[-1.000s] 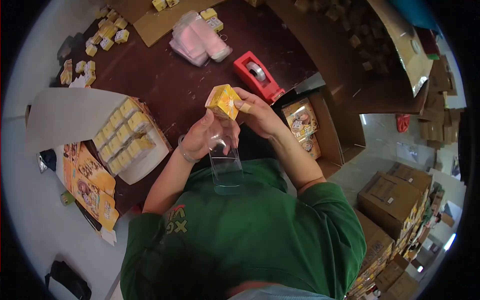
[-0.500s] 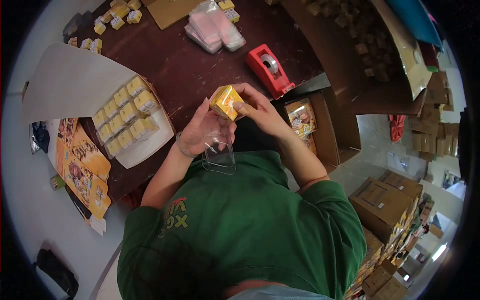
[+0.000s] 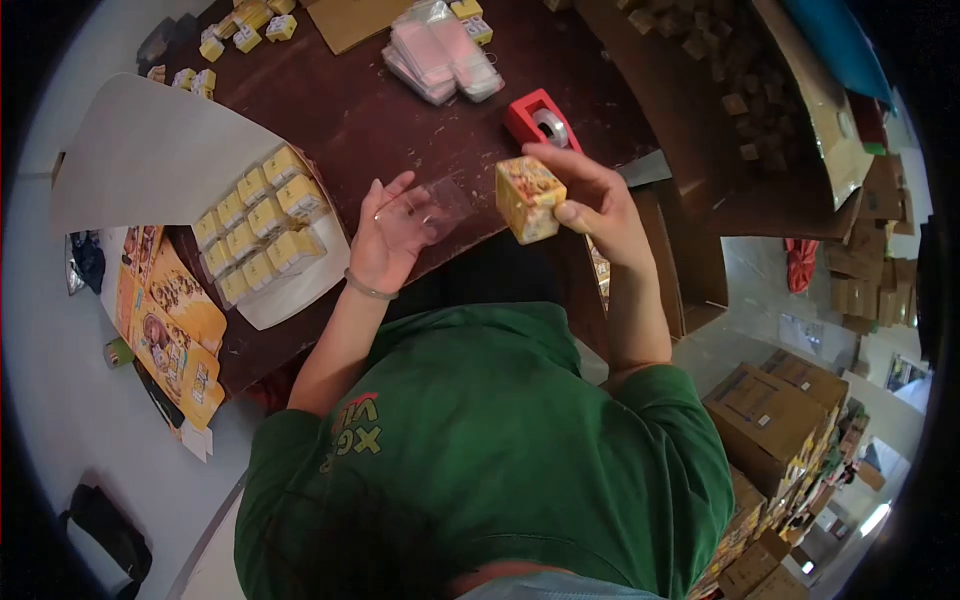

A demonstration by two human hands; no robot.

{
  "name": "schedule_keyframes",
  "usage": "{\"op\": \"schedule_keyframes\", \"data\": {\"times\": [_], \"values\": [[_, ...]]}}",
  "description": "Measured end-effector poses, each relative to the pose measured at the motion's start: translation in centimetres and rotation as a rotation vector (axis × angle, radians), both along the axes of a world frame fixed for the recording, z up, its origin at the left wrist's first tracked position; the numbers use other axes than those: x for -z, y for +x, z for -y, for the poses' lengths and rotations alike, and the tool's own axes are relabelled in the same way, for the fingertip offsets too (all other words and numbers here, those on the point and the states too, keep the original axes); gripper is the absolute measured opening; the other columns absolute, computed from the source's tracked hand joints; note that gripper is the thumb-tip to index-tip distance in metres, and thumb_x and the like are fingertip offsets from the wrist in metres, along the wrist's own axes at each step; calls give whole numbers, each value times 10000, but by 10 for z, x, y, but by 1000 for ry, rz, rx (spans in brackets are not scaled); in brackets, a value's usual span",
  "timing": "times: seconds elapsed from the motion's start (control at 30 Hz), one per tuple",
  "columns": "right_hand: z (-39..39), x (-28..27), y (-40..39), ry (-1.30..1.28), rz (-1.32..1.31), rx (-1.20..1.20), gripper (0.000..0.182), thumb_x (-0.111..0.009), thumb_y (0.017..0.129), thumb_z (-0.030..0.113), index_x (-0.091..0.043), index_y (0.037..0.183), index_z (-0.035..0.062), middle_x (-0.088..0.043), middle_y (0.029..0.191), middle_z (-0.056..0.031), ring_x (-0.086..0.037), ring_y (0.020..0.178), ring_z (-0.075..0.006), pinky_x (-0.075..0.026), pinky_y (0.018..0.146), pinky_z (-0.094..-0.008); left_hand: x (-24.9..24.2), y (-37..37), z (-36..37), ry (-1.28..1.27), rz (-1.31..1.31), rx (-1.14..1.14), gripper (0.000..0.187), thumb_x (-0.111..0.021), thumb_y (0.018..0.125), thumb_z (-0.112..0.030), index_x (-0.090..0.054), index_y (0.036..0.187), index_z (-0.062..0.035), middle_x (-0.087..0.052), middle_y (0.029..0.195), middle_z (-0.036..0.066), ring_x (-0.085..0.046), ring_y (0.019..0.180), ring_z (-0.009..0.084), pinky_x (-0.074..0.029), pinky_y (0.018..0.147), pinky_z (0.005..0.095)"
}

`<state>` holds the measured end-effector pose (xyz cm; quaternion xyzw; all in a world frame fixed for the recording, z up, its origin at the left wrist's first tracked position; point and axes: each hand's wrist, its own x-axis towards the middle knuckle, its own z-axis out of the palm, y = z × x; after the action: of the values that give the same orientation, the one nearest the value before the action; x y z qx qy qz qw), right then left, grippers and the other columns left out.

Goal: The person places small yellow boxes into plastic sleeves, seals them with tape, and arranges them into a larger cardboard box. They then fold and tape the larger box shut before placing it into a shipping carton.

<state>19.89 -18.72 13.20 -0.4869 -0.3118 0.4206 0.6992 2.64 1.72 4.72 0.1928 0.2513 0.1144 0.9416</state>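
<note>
My right hand (image 3: 603,205) grips a small yellow printed box (image 3: 530,200) between thumb and fingers, raised above the table's front edge. A clear plastic bag (image 3: 440,208) is held in my left hand (image 3: 385,240), whose fingers are loosely curled with the palm up. Box and bag are apart. Just behind my right hand stands a red tape dispenser (image 3: 540,118), partly covered by that hand. To the left, rows of small yellow boxes (image 3: 265,220) stand on a white-lined cardboard sheet (image 3: 160,150).
Stacks of clear bags (image 3: 440,50) lie at the back of the dark red table (image 3: 330,120), with loose yellow boxes (image 3: 245,35) at back left. A large open carton (image 3: 830,130) full of small boxes stands at right. Printed flat cardboard (image 3: 170,330) hangs at the left edge.
My hands have moved apart. My right hand carried the yellow box to the right and turned it; my left hand moved left, and the bag swung from hanging down to pointing right.
</note>
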Motion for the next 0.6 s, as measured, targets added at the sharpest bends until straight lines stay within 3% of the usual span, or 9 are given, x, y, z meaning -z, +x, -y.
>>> {"op": "schedule_keyframes", "data": {"times": [0.07,0.1,0.17,0.27,0.3,0.4,0.6], "values": [[0,9,-19,20,-96,-107,571,-710,853,75,-497,1371,-35,-615,1267,-125,-611,1126,-176,-468,988,-313,-2,-2,-3,145,-25,-24,492,-471,1005,-449,-506,1310,-65,-617,1092,79,-632,970,243,-530,745,359],[-9,7,-36,-27,-141,-25,552,-728,845,79,-529,1351,-16,-628,1234,-109,-618,1089,-165,-487,944,-304,-3,-1,-4,216,-35,-31,487,-471,1007,-437,-502,1315,-61,-607,1111,77,-629,977,236,-533,756,360],[-21,19,-48,-229,169,192,536,-754,828,96,-561,1318,2,-641,1185,-100,-620,1045,-151,-505,893,-299,-10,-1,1,347,-41,-60,476,-472,1010,-411,-492,1330,-59,-589,1130,70,-620,989,214,-538,773,355],[-35,17,-63,-217,693,385,570,-790,773,97,-575,1294,10,-635,1172,-142,-636,1022,-230,-510,882,-320,-16,-1,2,495,-13,-121,460,-471,1017,-374,-479,1351,-58,-577,1136,59,-608,994,181,-539,784,336],[-38,21,-71,-195,743,433,569,-795,765,98,-583,1286,13,-631,1180,-155,-628,1044,-275,-503,895,-339,-17,-2,1,536,-2,-147,455,-470,1020,-363,-475,1357,-58,-575,1134,55,-604,994,170,-539,785,327],[-42,27,-77,-134,834,462,564,-789,775,98,-580,1293,15,-630,1169,-152,-616,1039,-290,-499,909,-355,-22,-6,-1,647,53,-208,443,-455,1028,-335,-467,1366,-47,-570,1132,61,-592,993,153,-536,790,313],[-35,45,-93,-59,740,502,445,-754,803,47,-638,1232,10,-638,1128,-129,-621,935,-267,-518,861,-344,-15,-15,-2,644,48,-142,438,-433,1038,-302,-453,1376,-24,-562,1131,73,-587,978,126,-523,785,272]]}}
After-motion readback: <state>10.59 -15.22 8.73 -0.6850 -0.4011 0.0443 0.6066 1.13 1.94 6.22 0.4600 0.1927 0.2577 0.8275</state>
